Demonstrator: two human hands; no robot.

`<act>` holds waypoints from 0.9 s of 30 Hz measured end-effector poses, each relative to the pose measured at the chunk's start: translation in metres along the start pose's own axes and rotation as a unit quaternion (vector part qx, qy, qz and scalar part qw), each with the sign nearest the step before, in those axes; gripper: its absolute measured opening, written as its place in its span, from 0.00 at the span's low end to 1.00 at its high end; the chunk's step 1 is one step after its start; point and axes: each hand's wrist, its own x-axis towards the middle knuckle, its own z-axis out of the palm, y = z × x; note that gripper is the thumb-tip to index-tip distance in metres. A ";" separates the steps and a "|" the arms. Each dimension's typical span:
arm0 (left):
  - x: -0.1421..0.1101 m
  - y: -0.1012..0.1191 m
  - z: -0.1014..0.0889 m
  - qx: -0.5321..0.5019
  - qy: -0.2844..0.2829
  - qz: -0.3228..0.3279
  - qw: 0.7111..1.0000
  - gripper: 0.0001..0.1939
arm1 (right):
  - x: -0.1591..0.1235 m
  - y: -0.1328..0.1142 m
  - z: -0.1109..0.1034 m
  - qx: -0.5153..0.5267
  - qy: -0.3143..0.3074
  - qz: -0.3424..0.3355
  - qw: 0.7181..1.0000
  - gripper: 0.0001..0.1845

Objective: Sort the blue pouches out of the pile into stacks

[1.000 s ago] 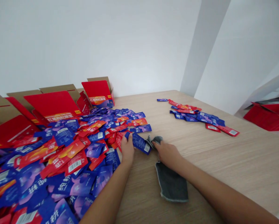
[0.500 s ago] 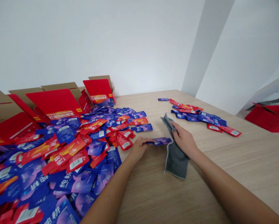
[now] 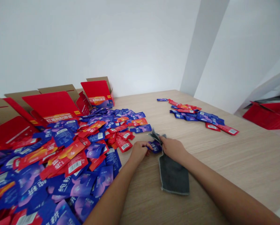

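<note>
Between my hands, above the wooden table, is a blue sachet (image 3: 155,147). My left hand (image 3: 139,151) pinches its left end between thumb and fingers. A grey cloth (image 3: 174,175) is gripped in my right hand (image 3: 174,148), its upper edge bunched over the right part of the sachet and its lower part hanging toward the tabletop. The cloth hides the sachet's right end. To the left of my left hand spreads a large heap of blue and red sachets (image 3: 76,184).
Open red cartons (image 3: 51,104) stand behind the heap, with another red carton (image 3: 99,93) near the wall. A smaller group of sachets (image 3: 189,112) lies at the far right of the table (image 3: 212,162). Beyond the right edge is a red bag or box (image 3: 266,115).
My right hand has moved left and slightly down, bringing the cloth over the sachet's right part. The left hand keeps its pinch. The view has shifted slightly.
</note>
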 end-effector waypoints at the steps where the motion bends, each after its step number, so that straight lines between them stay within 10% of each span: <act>1: 0.000 0.002 -0.001 -0.033 -0.001 -0.012 0.999 0.16 | 0.002 0.005 0.000 -0.012 0.000 0.019 1.000 0.25; 7: -0.007 0.013 -0.009 -0.208 -0.055 -0.087 0.973 0.09 | 0.002 0.008 0.008 -0.041 0.041 -0.005 0.998 0.25; 11: -0.006 0.013 -0.008 -0.177 0.003 -0.072 0.982 0.11 | 0.003 0.008 0.010 0.018 0.038 -0.017 0.999 0.25; 15: -0.003 0.029 -0.025 -0.126 0.144 0.044 0.981 0.12 | 0.011 0.022 0.011 0.116 0.034 -0.003 0.993 0.24; 20: -0.011 0.060 -0.049 -0.267 0.325 0.269 0.867 0.34 | 0.019 0.032 0.018 0.174 0.052 0.012 0.983 0.25; 27: -0.004 0.016 -0.001 -0.191 0.149 0.089 0.966 0.31 | 0.045 0.052 0.027 0.215 0.116 0.102 0.964 0.22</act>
